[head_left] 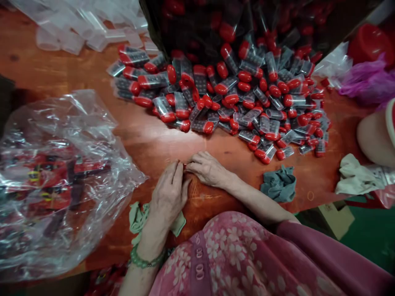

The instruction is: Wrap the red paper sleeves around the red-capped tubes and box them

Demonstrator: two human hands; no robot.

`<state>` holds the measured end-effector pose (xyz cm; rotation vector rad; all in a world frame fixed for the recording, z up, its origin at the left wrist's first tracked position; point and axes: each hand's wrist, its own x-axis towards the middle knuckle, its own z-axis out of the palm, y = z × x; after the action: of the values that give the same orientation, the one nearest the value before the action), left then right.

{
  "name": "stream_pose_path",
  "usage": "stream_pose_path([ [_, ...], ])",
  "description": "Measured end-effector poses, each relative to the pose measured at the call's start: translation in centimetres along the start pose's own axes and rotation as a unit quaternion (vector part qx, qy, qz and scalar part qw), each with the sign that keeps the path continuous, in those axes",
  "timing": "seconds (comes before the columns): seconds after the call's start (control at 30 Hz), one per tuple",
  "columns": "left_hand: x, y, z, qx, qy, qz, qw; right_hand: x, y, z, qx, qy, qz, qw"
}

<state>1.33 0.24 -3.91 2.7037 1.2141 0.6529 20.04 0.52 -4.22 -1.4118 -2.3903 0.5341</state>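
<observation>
My left hand point(169, 193), with a green bead bracelet point(147, 260) at its wrist, rests on the reddish-brown table point(216, 205) with its fingers close together. To its right is my right hand point(208, 169), its fingers bent and drawn together, its tips almost meeting those of the left. Something thin and clear with a trace of red shows between the fingertips, too small to make out. A light green cloth point(138, 218) lies partly under my left wrist. Beyond the hands is a heap of clear tubes with red caps point(231, 98).
At the left lies a large clear plastic bag point(92, 197) with red packets inside. Frosted clear cups point(77, 33) are piled at the back left. A grey-green cloth point(278, 183), a cream cloth point(358, 174), a white bucket point(375, 131) and a purple bag point(367, 82) are on the right.
</observation>
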Motion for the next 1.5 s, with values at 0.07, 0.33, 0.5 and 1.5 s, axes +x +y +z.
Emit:
stream_pose_path([
  [0.07, 0.2, 0.1, -0.1, 0.016, 0.003, 0.009, 1.0, 0.0, -0.4, -0.5, -0.001, -0.004, 0.018, 1.0],
  [0.33, 0.1, 0.1, 0.0, 0.057, -0.04, 0.035, 0.997, -4.1, 0.8, -6.8, -0.09, 0.086, 0.102, 0.987],
  [0.5, -0.2, 0.5, 0.0, -0.004, -0.095, -0.01, 0.995, -7.1, 4.8, -9.1, -0.237, 0.083, 0.226, 0.941],
  [1.5, -1.6, 2.1, -1.3, -0.039, -0.043, -0.067, 0.996, -5.1, 1.4, -4.5, 0.136, 0.118, 0.112, 0.977],
])
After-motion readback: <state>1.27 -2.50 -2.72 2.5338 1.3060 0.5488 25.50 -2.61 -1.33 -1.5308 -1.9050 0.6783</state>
